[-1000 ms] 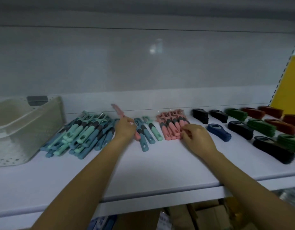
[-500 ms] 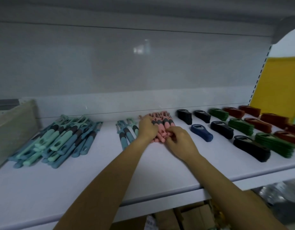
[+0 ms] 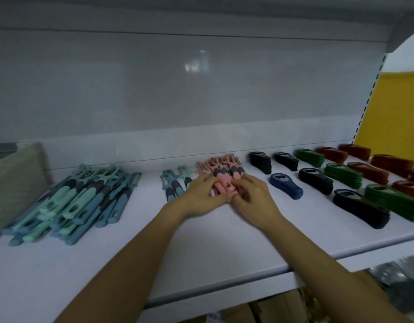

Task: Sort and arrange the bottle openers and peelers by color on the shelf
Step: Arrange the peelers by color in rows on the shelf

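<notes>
The pink peelers (image 3: pixel 222 177), plastic-handled with dark grey grips, lie bunched side by side near the middle of the white shelf (image 3: pixel 201 243), blade heads toward the back wall. The left hand (image 3: pixel 200 194) rests against the bundle's left side, its fingers (image 3: pixel 207 183) nearly straight and laid over the outer handles. The right hand (image 3: pixel 253 197) meets the bundle from the right; its fingers are bent over the handles and the thumb curls in at the handle ends, pinching them. The two hands almost touch over the near ends of the handles.

Just left of the left hand lies a small group of teal and blue peelers (image 3: pixel 174 184), partly hidden by the knuckles. Farther left, well apart, sprawls a large loose pile of mint and blue peelers (image 3: pixel 73 201), and beyond it stands a cream perforated plastic basket (image 3: pixel 15 180) at the picture's edge.

Right of the right hand a single blue bottle opener (image 3: pixel 286 186) lies flat. Past it come stacks of black bottle openers (image 3: pixel 315 180), then green bottle openers (image 3: pixel 343 174), then dark red bottle openers (image 3: pixel 369 172), set in rows running from the back wall to the shelf's front edge. A yellow panel (image 3: pixel 392 108) stands at the far right, and brown cardboard boxes (image 3: pixel 283 307) show below the shelf.
</notes>
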Demonstrator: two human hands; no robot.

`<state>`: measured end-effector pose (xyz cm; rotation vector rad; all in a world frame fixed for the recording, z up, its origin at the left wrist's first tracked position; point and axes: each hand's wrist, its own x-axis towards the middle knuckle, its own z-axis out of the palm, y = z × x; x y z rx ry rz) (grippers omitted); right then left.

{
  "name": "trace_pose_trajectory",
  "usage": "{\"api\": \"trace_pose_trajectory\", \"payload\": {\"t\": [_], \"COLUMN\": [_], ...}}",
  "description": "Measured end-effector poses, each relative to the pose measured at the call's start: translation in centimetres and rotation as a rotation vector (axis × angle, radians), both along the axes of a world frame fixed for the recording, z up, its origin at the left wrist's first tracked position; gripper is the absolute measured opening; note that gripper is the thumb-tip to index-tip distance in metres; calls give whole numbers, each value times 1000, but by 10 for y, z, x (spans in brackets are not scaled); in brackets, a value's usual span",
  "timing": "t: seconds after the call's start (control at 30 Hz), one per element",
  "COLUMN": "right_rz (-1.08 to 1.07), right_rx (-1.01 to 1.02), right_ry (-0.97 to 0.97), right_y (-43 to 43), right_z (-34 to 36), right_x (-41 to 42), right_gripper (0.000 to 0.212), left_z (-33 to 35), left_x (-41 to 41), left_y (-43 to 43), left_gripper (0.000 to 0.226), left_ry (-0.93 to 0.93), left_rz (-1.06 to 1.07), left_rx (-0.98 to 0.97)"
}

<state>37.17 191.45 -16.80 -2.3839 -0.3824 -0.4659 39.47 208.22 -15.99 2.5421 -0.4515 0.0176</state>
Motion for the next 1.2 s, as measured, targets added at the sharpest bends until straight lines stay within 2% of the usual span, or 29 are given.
{"api": "trace_pose_trajectory", "payload": {"t": [0.03, 0.1, 0.27, 0.37, 0.57, 0.73, 0.97, 1.03, 1.13, 1.2], "right_rz": [6, 24, 42, 36, 36, 34, 14, 15, 14, 5], "right_rx": [-19, -62, -94, -57, -4, -10, -29, -57, -50, -64], "right_ry": [13, 46, 73, 72, 56, 27, 55, 55, 31, 17], "right_y": [0, 0, -2, -2, -2, -3, -3, -3, -3, -3], "right_z": [0, 1, -3, 0, 6, 5, 2, 1, 0, -2], "right_x": [0, -1, 2, -1, -5, -5, -3, -3, -1, 1], "right_gripper": [56, 60, 59, 58, 42, 37, 43, 43, 40, 37], "left_z": [0, 3, 13, 19, 27, 26, 9, 5, 2, 0], "left_x": [-2, -5, -17, -26, -28, -35, -31, -31, -30, -26], "left_y": [1, 4, 4, 3, 4, -3, -12, -11, -8, -7], "left_gripper": [78, 81, 50, 32, 31, 28, 32, 37, 40, 41], "left_ry": [13, -11, -76, -103, -308, -272, -326, -331, -321, -303], "left_rz": [4, -9, -90, -68, 76, 86, 30, 17, 2, -7], "left_rx": [37, 16, -3, -92, -121, -96, 230, 224, 99, 130]}}
